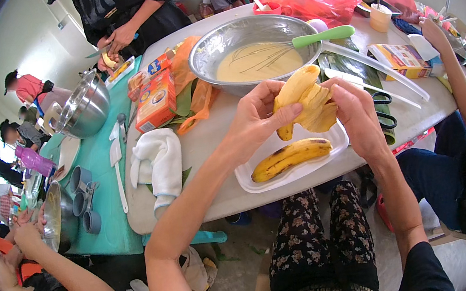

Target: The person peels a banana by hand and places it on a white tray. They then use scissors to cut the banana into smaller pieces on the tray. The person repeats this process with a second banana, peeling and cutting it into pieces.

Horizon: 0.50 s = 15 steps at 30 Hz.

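Note:
Both my hands hold a partly peeled banana above a white foam tray. My left hand grips the banana from the left, its thumb across the fruit. On the other side, my right hand pinches a loose flap of the yellow peel. An unpeeled banana with dark marks lies in the tray below. Just beyond my hands stands a steel mixing bowl of pale yellow batter. A whisk with a green handle rests across it.
Scissors and a white spatula lie to the right on banana leaves. Left are a white cloth, orange boxes and measuring cups. People work on several sides: hands cut fruit opposite, and a forearm reaches in from the right.

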{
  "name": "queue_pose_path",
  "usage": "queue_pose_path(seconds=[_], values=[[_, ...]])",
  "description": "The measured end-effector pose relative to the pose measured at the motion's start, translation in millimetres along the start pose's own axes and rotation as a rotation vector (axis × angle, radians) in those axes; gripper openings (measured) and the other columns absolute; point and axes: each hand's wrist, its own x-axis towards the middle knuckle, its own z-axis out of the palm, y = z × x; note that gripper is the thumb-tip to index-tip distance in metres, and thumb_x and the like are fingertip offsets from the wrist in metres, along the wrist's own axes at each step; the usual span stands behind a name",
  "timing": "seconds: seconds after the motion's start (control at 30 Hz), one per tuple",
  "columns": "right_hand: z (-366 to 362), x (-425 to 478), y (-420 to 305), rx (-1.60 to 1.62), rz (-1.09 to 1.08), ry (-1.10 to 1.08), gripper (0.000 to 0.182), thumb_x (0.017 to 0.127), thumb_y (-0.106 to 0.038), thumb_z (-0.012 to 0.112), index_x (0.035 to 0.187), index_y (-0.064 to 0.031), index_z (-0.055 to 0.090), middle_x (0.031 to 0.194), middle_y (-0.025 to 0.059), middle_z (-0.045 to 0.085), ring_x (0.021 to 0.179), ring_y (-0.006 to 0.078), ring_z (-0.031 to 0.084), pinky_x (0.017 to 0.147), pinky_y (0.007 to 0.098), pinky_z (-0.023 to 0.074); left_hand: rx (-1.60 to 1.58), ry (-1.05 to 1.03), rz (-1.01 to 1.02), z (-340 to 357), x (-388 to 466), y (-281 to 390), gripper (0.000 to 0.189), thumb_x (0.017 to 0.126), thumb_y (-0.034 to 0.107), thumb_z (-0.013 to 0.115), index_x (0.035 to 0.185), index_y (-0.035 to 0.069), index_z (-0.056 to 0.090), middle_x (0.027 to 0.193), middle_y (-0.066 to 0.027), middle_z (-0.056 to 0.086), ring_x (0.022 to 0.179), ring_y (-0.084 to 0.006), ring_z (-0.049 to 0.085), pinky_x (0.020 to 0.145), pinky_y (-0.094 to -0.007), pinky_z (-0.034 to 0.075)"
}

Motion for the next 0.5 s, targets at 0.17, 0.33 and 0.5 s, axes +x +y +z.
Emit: queue_pose_path(seconds=[0.17, 0.33, 0.5], values=[[4.5, 2.1, 4.1, -0.133, 0.0, -0.098, 0.017, 0.09, -0.015, 0.062, 0.088, 0.001, 0.057, 0.078, -0.0031, 0.055, 0.071, 0.0007, 0.047, 0.06, 0.017, 0.04, -0.014, 0.037, 0.052, 0.3, -0.6, -3.1, 0.038, 0.084, 0.019, 0.07, 0.113, 0.002, 0.053, 0.102, -0.0039, 0.059, 0.091, -0.0088, 0.056, 0.08, -0.0243, 0.046], [4.0, 2.5, 7.8, -0.133, -0.035, -0.068, 0.02, 0.09, -0.016, 0.063, 0.082, 0.0003, 0.056, 0.074, -0.0052, 0.05, 0.068, -0.0001, 0.043, 0.056, 0.0171, 0.0371, 0.036, 0.073, 0.109, 3.1, -0.5, -1.1, 0.037, 0.085, 0.019, 0.07, 0.113, 0.001, 0.054, 0.1, -0.0042, 0.06, 0.09, -0.0084, 0.056, 0.079, -0.0244, 0.048], [1.9, 0.1, 4.3, -0.138, -0.015, -0.045, 0.019, 0.09, -0.016, 0.063, 0.081, -0.0004, 0.056, 0.074, -0.0058, 0.05, 0.068, -0.0002, 0.042, 0.056, 0.0168, 0.0368, 0.1, 0.103, 0.127, 6.1, -1.9, 1.5, 0.036, 0.087, 0.018, 0.067, 0.115, 0.0, 0.054, 0.1, -0.0048, 0.061, 0.094, -0.0098, 0.057, 0.084, -0.0251, 0.048]])
